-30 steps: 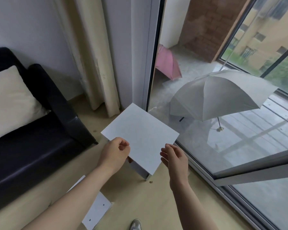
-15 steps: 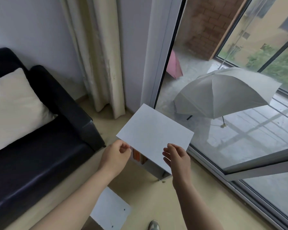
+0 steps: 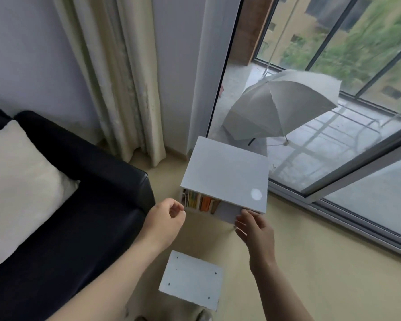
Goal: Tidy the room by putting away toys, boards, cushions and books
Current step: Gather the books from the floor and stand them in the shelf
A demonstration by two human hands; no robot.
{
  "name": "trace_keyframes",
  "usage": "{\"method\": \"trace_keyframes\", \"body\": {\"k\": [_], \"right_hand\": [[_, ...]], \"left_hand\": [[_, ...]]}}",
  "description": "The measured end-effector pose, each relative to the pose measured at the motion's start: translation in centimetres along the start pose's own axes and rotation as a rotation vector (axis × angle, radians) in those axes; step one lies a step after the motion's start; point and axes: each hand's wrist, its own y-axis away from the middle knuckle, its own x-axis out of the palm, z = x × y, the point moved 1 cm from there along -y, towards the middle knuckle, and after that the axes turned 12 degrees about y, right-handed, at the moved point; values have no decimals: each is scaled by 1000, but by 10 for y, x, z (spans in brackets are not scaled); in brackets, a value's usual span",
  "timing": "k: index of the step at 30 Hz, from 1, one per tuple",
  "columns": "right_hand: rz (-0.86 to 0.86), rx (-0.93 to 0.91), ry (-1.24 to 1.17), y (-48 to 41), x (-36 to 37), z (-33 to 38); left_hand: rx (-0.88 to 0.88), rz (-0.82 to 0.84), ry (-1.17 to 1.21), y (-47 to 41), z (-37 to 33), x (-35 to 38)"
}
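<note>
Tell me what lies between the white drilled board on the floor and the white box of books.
In the head view, only bare beige floor separates the white drilled board from the white box of books.

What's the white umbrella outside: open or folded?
Open. The white umbrella has its canopy fully spread, resting tilted on the balcony floor behind the glass.
</note>
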Motion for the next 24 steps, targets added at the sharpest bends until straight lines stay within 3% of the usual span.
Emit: {"method": "trace_keyframes", "body": {"k": [14, 24], "right_hand": [[-66, 18, -74, -14, 16, 5], [-266, 144, -89, -19, 93, 8]], "left_hand": [[60, 48, -69, -39, -10, -9], [71, 201, -92, -117, 4, -68]]}}
